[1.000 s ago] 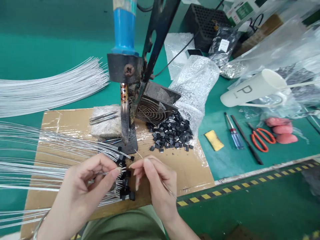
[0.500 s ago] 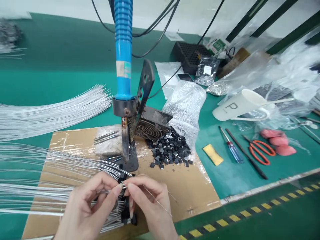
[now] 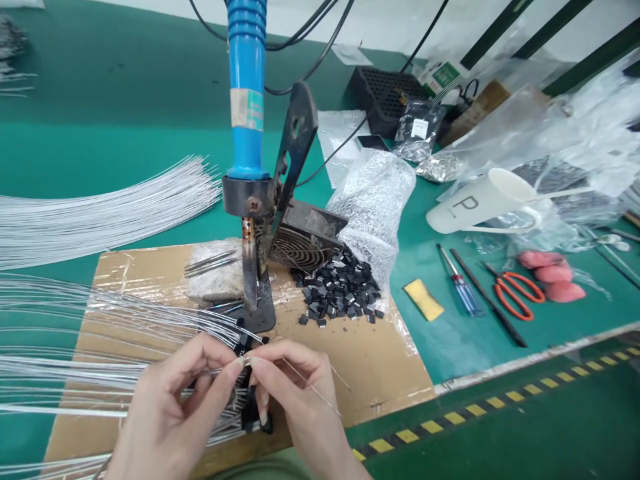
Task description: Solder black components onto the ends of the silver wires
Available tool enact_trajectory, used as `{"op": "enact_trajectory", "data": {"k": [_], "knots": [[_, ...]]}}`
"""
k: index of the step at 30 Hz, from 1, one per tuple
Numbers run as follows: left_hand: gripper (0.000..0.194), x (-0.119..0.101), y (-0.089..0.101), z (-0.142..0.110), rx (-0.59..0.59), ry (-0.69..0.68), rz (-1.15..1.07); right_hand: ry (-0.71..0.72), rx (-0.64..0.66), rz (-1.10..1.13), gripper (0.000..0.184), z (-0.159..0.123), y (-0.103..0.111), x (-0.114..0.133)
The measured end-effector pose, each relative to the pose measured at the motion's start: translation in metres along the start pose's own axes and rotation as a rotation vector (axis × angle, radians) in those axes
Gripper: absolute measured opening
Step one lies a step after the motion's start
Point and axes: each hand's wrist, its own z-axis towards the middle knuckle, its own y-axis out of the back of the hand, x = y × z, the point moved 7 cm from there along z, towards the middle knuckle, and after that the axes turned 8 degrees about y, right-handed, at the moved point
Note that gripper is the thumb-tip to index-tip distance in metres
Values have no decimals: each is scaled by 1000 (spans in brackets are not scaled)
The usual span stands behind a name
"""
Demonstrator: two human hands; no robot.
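Note:
My left hand [image 3: 185, 400] pinches the end of a thin wire between thumb and forefinger. Right against it, my right hand [image 3: 295, 380] is closed on fine wire, whose thin strands [image 3: 314, 395] stick out past its fingers. The exact contact between the fingertips is hidden. Beneath both hands, black connectors [image 3: 250, 407] sit at the ends of several long light wires [image 3: 150, 310] that run off to the left. Just beyond the hands a blue-handled soldering iron [image 3: 247, 140] stands tip down in its stand [image 3: 295, 133].
A heap of small black connectors [image 3: 340, 287] lies on the cardboard [image 3: 385, 360] beside a fan [image 3: 300, 247]. A wire bundle [image 3: 100, 220] lies back left. To the right are a yellow sponge [image 3: 424, 299], a screwdriver [image 3: 465, 290], orange-handled cutters [image 3: 520, 293] and a white mug [image 3: 480, 200].
My right hand has moved left so its fingertips meet the left hand's. The camera view tilted up, then slightly back down. The wire strands now stick out to the right of my right hand.

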Motion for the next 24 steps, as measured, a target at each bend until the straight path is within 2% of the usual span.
{"op": "enact_trajectory", "data": {"k": [8, 12, 17, 24], "knots": [[32, 6, 1, 1, 5, -25, 40, -47, -1, 69, 24, -1, -1, -1], [30, -1, -1, 2, 76, -60, 104, -100, 3, 118, 23, 1, -1, 2], [31, -6, 1, -2, -15, 27, 42, -179, 43, 131, 21, 5, -3, 6], [29, 3, 3, 0, -37, -10, 59, -152, 41, 127, 22, 3, -2, 4]]}}
